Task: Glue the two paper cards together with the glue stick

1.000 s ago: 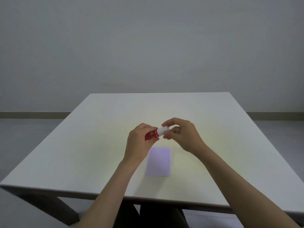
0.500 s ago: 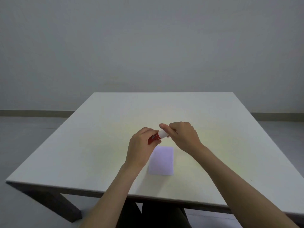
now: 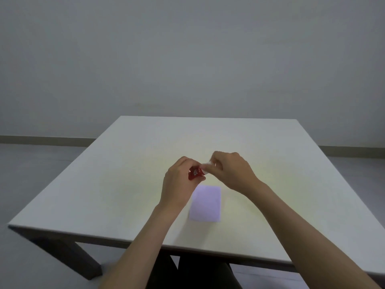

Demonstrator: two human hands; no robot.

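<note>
Holding the glue stick (image 3: pixel 195 173) above the counter (image 3: pixel 129 184), my two hands meet just beyond the paper card (image 3: pixel 206 204); my left hand (image 3: pixel 180 185) is curled closed around the red barrel, whose printed label faces the camera between thumb and fingers; my right hand (image 3: pixel 231 171) is pinched closed on the white end (image 3: pixel 206 163) of the same stick, thumb and forefinger gripping it, though motion blur softens this part and I cannot tell whether the white piece is seated on the barrel or drawn off it; the stick lies roughly level, tilted slightly up toward my right hand; it touches nothing but my fingers. Pale lilac in colour, the card lies flat on the counter, directly below and nearer to me than the hands, its long edges running away from me; whether it is one sheet or two stacked I cannot tell. Both forearms reach in from the near edge of the white counter; behind it stand a plain grey wall (image 3: pixel 187 59) and a low skirting strip (image 3: pixel 48 140) along the floor.
</note>
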